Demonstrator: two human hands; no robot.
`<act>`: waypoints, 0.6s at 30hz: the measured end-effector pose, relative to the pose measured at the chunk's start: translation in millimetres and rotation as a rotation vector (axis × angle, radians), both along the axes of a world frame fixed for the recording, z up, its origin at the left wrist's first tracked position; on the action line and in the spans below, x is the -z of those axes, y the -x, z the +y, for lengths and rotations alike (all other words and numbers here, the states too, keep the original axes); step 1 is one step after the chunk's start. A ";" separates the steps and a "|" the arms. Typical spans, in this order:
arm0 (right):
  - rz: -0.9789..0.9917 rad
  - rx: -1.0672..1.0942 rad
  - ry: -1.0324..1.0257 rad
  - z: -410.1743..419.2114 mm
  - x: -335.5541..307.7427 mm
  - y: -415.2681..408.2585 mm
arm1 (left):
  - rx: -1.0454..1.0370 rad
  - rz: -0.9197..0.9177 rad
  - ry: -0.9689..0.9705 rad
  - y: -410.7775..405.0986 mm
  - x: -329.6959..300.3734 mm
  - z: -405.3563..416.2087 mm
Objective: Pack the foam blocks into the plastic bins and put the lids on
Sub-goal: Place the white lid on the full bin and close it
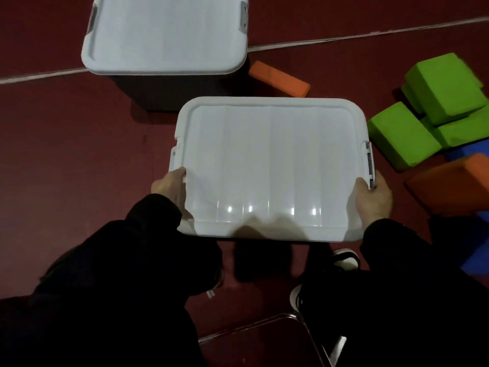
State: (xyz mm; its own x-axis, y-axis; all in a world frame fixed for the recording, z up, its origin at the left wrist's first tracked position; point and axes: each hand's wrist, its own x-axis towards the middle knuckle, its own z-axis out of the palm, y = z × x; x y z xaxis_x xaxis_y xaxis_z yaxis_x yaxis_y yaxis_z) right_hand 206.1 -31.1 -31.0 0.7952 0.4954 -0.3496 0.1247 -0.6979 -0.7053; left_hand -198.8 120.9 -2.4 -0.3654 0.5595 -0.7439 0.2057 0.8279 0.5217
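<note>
- Left hand [169,182]: grips the left edge of the near lid [270,165], thumb on top and fingers wrapped under the rim, just below the left latch.
- Right hand [371,198]: grips the right edge of the same lid, thumb on top and fingers curled round the rim beside the grey latch [370,165].
- Near lid: white, ribbed, lying flat between both hands over the dark red floor [66,154]; whatever sits beneath it is hidden.
- Far bin [164,33]: lid already on, grey latches at both ends, standing on the floor beyond the near lid.
- Orange block [279,79]: lying on the floor between the far bin and the near lid.
- Green blocks [434,109]: heaped on the floor to the right of the near lid, loose.
- Larger orange block [452,181]: just below the green heap, with blue foam [476,255] near it.
- Dark sleeves and shoes [344,260]: the person's, nearest the camera.
</note>
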 end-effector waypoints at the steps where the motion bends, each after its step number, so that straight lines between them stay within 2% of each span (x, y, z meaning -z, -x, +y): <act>1: -0.008 -0.011 0.024 -0.3 0.6 -1.7 | -0.056 -0.056 0.020 2.5 0.6 3.3; 3: -0.052 -0.044 0.066 2.0 -1.4 -3.3 | -0.117 -0.123 0.018 -0.7 -5.0 3.0; 6: -0.237 -0.166 0.175 -2.4 -6.5 3.5 | -0.149 -0.066 -0.098 0.9 0.8 -1.9; 9: -0.384 -0.279 0.255 -2.9 -15.3 8.8 | -0.030 0.068 -0.238 0.1 6.5 -6.2; 13: -0.407 -0.304 0.285 0.2 -19.2 4.4 | 0.118 0.208 -0.347 -3.5 13.5 -8.0; 15: -0.431 -0.318 0.302 -1.3 -20.1 7.1 | 0.273 0.393 -0.397 -8.0 11.4 -13.4; 17: -0.488 -0.360 0.349 -1.6 -22.2 10.5 | 0.571 0.680 -0.440 -9.1 7.4 -19.7; 18: -0.512 -0.390 0.380 -0.6 -23.3 10.2 | 0.708 0.766 -0.423 -8.5 6.3 -21.3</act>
